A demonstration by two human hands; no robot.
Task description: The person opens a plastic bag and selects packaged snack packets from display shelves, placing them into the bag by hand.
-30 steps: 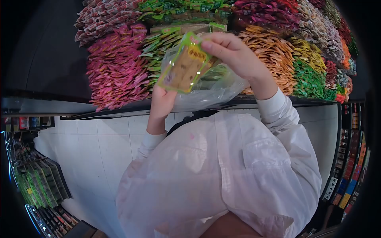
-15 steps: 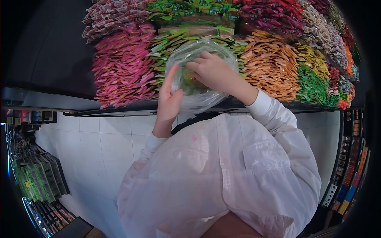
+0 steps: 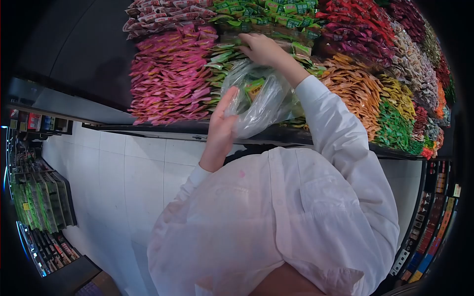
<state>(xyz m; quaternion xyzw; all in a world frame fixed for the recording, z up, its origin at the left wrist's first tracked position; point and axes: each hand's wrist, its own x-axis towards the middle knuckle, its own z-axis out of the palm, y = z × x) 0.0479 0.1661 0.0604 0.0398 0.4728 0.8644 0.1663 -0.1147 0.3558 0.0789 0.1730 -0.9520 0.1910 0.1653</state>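
Observation:
My left hand point(image 3: 220, 133) holds a clear plastic bag point(image 3: 269, 111) by its left side, the thumb and fingers round the film. Through the bag a small green and yellow snack packet point(image 3: 255, 89) shows. Beyond the bag, my right hand point(image 3: 262, 49) is over the green snack packets point(image 3: 224, 53), fingers pointing left and the thumb apart from them. I see nothing between its fingers. The bag's mouth lies below my right wrist.
Pink packets point(image 3: 170, 79) are heaped at the left, orange packets point(image 3: 353, 84) at the right. More green packets point(image 3: 276, 12) and dark red packets point(image 3: 358, 44) lie behind. The display's dark front edge point(image 3: 182, 129) runs before my body. Shelves point(image 3: 42, 197) stand at the far left.
My right hand has left the bag's mouth and moved up and away to the green packets. The bag has narrowed and sags to the right from my left hand.

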